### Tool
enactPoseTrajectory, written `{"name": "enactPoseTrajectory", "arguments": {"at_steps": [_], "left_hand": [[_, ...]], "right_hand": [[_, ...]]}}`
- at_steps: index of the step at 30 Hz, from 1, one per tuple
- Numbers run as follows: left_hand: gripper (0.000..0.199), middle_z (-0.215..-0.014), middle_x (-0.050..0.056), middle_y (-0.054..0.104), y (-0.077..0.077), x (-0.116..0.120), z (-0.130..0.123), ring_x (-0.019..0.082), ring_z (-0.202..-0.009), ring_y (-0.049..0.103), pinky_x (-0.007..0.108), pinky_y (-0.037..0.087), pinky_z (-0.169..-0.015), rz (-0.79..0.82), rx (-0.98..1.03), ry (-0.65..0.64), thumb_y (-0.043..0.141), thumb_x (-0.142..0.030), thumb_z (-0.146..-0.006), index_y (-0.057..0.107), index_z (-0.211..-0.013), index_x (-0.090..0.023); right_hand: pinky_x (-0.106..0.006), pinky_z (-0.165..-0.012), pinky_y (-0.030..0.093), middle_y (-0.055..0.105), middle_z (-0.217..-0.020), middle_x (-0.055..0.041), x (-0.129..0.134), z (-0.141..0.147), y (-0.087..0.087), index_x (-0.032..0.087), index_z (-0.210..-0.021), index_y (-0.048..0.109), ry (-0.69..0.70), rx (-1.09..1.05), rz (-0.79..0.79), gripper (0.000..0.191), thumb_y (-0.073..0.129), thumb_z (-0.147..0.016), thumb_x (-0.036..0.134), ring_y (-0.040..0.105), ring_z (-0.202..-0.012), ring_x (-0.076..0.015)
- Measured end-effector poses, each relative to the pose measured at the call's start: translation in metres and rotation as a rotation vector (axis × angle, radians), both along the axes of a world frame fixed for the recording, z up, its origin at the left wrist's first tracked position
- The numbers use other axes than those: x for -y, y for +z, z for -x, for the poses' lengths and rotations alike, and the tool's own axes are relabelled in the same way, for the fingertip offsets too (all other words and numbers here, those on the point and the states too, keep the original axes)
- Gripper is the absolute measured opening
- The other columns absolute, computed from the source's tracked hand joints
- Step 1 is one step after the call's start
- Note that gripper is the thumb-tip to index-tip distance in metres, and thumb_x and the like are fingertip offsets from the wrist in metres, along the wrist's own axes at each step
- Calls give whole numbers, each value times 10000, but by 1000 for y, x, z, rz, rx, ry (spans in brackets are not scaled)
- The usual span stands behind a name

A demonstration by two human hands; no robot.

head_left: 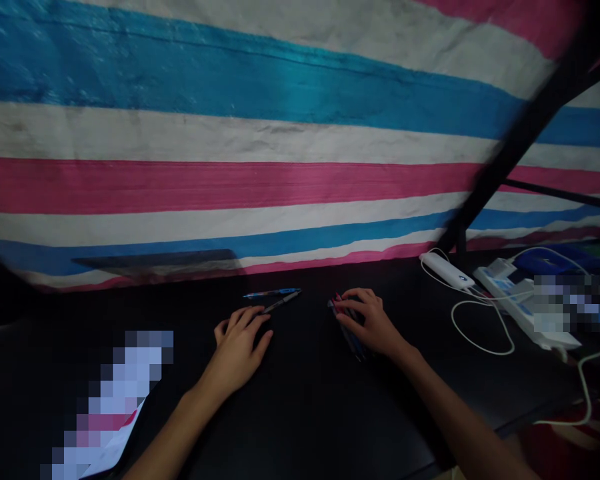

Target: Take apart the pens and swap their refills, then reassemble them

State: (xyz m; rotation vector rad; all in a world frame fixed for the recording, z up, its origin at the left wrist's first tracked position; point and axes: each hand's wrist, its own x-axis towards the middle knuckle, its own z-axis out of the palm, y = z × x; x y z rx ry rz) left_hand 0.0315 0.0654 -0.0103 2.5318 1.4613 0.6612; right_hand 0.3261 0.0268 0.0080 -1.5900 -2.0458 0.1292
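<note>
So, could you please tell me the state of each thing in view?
Left hand, palm down, fingers bent.
Right hand, palm down, fingers on the pen bunch.
Pen bunch, lying down, partly covered.
Blue pen, lying flat; cap unclear.
Grey pen, lying flat beside the left fingers.
White cable, loosely looped.
Power strip, lying down, partly blurred.
Striped sheet, creased.

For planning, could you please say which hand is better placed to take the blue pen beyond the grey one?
Probably the left hand: it is nearer the blue pen, while the right hand lies over other pens.
</note>
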Motion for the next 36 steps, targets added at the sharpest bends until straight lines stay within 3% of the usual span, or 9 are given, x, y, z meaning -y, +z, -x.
{"name": "enactPoseTrajectory", "arguments": {"at_steps": [2, 7, 12, 18, 27, 33, 36], "left_hand": [[275, -1259, 69, 562, 1, 0, 0, 285, -1192, 432, 522, 309, -928, 7, 3, 3, 436, -327, -888, 598, -1100, -264], [264, -1246, 65, 570, 2, 0, -1, 277, -1172, 448, 502, 320, -923, 1, 19, 12, 456, -320, -876, 604, -1087, -267], [264, -1249, 66, 567, 2, 1, -1, 277, -1175, 441, 504, 309, -930, 12, 13, 16, 458, -317, -875, 605, -1090, -271], [242, -1240, 55, 572, 1, -1, -1, 269, -1168, 451, 497, 319, -909, 5, 7, 18, 451, -326, -883, 608, -1060, -277], [169, -1034, 26, 646, 3, -3, 1, 250, -992, 560, 457, 380, -842, 23, 56, 17, 482, -234, -843, 639, -893, -270], [122, -920, 18, 645, 8, -5, 5, 185, -777, 609, 314, 464, -706, 135, 268, -42, 528, -224, -804, 633, -865, -233], [98, -855, 9, 663, 10, -6, 6, 180, -737, 619, 294, 465, -668, 243, 411, 5, 579, -246, -784, 645, -853, -227]], "right_hand": [[-415, -855, 365, 565, -1117, -74, -2, -2, -3, 285, -1091, 635, -44, -23, -7, 270, 573, -843, 374, 471, -1065, -263], [-405, -851, 377, 576, -1092, -70, -6, -7, -8, 265, -1024, 657, -75, -17, 13, 219, 587, -828, 329, 495, -1035, -248], [-423, -877, 375, 565, -1161, -76, -7, -10, -12, 287, -1147, 616, -83, 14, 40, 298, 529, -867, 338, 466, -1111, -255], [-399, -847, 411, 569, -1094, -78, -10, -16, -18, 268, -1025, 679, -104, -8, 27, 219, 544, -858, 311, 506, -1026, -242], [-368, -832, 420, 593, -989, -67, -8, -13, -13, 232, -1046, 645, -118, -73, -30, 236, 583, -824, 279, 545, -919, -222], [-354, -823, 433, 613, -972, -69, -9, -13, -13, 213, -1038, 633, -161, -153, -83, 230, 572, -818, 241, 558, -922, -219], [-347, -797, 445, 621, -947, -68, -9, -7, -10, 202, -990, 640, -149, -225, -139, 183, 565, -825, 227, 566, -908, -217]]}}
